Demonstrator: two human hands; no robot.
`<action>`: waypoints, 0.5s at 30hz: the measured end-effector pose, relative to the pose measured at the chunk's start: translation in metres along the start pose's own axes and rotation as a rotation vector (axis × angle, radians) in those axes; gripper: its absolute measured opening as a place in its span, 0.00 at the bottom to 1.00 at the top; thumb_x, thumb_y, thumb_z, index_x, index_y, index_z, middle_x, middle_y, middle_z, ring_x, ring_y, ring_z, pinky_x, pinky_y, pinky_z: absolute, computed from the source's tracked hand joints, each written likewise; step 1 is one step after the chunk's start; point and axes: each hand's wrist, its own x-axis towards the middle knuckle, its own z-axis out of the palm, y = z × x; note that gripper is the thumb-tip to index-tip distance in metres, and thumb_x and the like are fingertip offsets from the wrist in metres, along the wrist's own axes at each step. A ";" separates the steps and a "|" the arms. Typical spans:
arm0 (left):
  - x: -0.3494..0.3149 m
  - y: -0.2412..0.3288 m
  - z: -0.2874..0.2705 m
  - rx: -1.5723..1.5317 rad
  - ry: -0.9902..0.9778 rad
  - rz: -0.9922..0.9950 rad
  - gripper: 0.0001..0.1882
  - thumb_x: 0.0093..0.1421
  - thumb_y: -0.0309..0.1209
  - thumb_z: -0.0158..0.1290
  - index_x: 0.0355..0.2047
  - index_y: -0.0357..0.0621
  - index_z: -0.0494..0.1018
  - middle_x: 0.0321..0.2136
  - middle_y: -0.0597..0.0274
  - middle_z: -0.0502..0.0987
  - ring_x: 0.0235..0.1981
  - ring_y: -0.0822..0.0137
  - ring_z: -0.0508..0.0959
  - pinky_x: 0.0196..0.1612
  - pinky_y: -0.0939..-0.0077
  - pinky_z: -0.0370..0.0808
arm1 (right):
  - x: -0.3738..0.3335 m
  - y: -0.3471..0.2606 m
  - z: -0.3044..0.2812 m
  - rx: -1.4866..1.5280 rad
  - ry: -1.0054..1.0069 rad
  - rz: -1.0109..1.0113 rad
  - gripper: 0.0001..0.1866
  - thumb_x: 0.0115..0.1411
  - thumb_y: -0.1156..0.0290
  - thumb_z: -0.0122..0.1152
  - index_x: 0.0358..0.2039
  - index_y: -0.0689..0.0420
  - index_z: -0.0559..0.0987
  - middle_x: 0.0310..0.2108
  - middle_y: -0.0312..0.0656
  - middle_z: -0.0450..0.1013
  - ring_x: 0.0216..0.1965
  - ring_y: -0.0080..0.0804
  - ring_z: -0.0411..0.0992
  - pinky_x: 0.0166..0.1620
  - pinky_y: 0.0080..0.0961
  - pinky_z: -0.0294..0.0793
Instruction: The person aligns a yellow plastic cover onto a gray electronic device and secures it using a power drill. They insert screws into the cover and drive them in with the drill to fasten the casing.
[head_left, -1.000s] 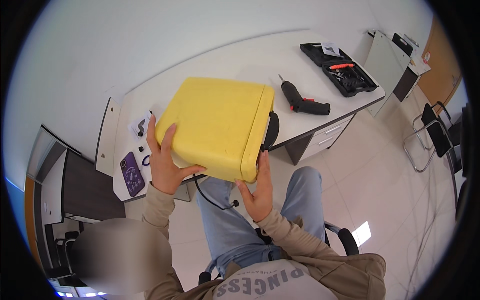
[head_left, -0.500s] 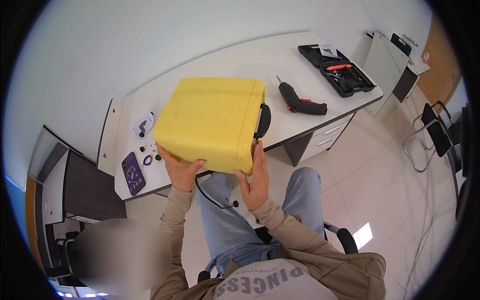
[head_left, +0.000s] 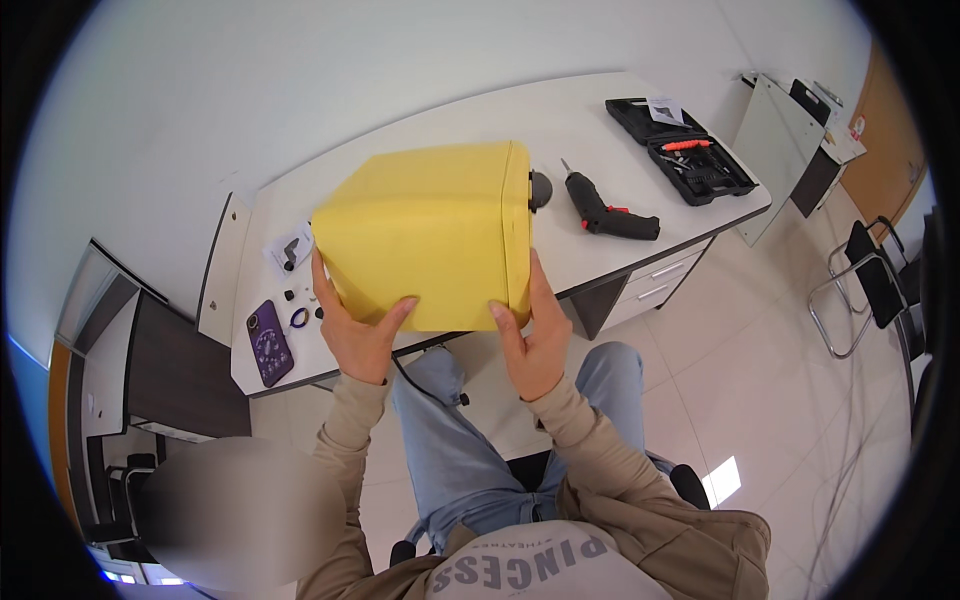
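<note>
A large yellow box-shaped casing [head_left: 420, 235] with rounded edges is tilted up at the near edge of the white desk. My left hand [head_left: 352, 338] grips its lower left corner, thumb on the near face and fingers round the side. On the lower right corner, my right hand [head_left: 540, 345] holds it the same way, with the fingertips partly hidden behind the side. A black rounded part [head_left: 541, 190] sticks out of the casing's right side. Beneath it, a black cable [head_left: 425, 385] with a plug-like end hangs over my leg.
On the white desk [head_left: 510, 110], a black cordless screwdriver [head_left: 605, 210] lies right of the casing. Behind it is an open black tool case [head_left: 690, 165]. At the left are a purple phone [head_left: 269, 345], a leaflet [head_left: 287, 247] and several small black parts. A blurred round shape [head_left: 235, 515] covers the lower left.
The casing has tipped so that its near face shows more and its black side part shows less. My right hand has shifted right and up along its corner.
</note>
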 end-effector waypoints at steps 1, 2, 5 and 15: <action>0.001 0.001 -0.001 0.011 0.002 0.010 0.58 0.46 0.29 0.72 0.71 0.43 0.46 0.55 0.49 0.74 0.52 0.60 0.78 0.54 0.69 0.75 | 0.007 -0.001 -0.001 0.008 0.001 -0.005 0.33 0.62 0.70 0.62 0.64 0.67 0.63 0.57 0.65 0.68 0.55 0.60 0.71 0.53 0.38 0.74; 0.003 0.002 -0.002 0.023 0.003 0.021 0.57 0.47 0.28 0.71 0.71 0.43 0.47 0.54 0.49 0.75 0.51 0.60 0.78 0.53 0.69 0.76 | 0.014 -0.003 -0.001 0.016 0.002 -0.009 0.32 0.61 0.70 0.63 0.64 0.66 0.64 0.55 0.64 0.70 0.53 0.59 0.73 0.51 0.37 0.75; 0.011 0.006 -0.004 0.123 0.018 0.076 0.56 0.47 0.28 0.71 0.71 0.42 0.48 0.52 0.48 0.77 0.48 0.60 0.80 0.51 0.70 0.77 | 0.037 -0.006 -0.001 -0.008 0.016 -0.066 0.31 0.60 0.71 0.64 0.63 0.64 0.66 0.48 0.61 0.75 0.45 0.57 0.77 0.45 0.36 0.77; 0.056 0.039 -0.025 0.539 0.040 0.269 0.32 0.56 0.33 0.66 0.60 0.40 0.70 0.44 0.47 0.81 0.43 0.63 0.83 0.45 0.73 0.77 | 0.110 -0.017 0.007 -0.247 -0.095 -0.110 0.27 0.63 0.58 0.62 0.56 0.63 0.70 0.22 0.49 0.75 0.22 0.50 0.75 0.25 0.40 0.71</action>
